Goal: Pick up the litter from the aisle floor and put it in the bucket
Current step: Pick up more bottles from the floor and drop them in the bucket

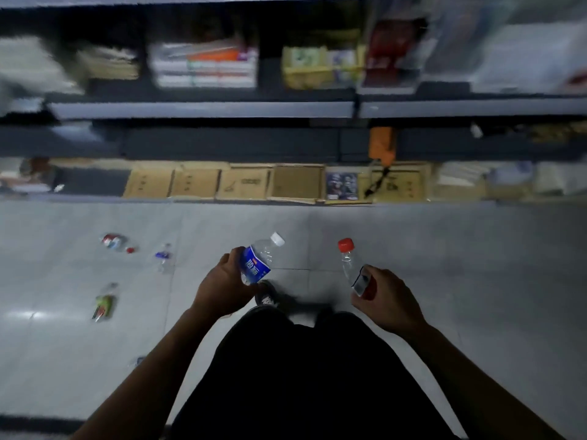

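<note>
My left hand (222, 285) grips a clear plastic bottle with a blue label and white cap (259, 260), held above the grey tiled floor. My right hand (386, 300) grips a clear bottle with a red cap (347, 260), its lower end hidden in my fingers. More litter lies on the floor to the left: a crushed bottle with a red and white label (113, 242), a loose red cap (130, 250), a small clear bottle with a blue label (164, 257), and a bottle with a green label (103, 304). No bucket is in view.
Dark shelving (203, 110) stacked with goods runs across the far side of the aisle. Flattened cardboard boxes (244, 184) line its bottom shelf. An orange item (382, 144) hangs at centre right. My legs in dark clothing and a shoe (266, 298) are below my hands.
</note>
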A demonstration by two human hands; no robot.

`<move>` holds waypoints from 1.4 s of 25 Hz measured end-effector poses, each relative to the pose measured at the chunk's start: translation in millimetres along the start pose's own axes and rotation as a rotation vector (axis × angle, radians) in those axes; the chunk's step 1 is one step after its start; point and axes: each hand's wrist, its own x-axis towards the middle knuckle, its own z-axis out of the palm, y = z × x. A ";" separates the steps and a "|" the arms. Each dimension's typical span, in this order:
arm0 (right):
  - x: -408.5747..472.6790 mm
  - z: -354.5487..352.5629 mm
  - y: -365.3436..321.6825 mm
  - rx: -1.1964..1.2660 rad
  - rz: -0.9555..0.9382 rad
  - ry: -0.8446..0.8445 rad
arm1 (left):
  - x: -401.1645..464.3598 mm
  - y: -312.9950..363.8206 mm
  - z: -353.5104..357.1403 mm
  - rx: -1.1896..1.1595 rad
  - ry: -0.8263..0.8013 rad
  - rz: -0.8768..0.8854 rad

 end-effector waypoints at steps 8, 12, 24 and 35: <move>-92.9 -11.6 69.9 0.260 0.392 0.354 | 57.5 116.3 35.3 0.242 -0.248 0.450; -133.5 17.4 67.1 0.360 0.600 0.494 | 95.4 155.7 52.8 0.358 -0.460 0.618; -231.4 123.8 44.0 0.615 1.034 0.734 | 64.5 265.3 153.6 0.612 -0.737 1.163; -278.4 87.1 160.0 0.634 1.028 0.711 | 35.2 322.7 228.5 0.667 -0.767 0.952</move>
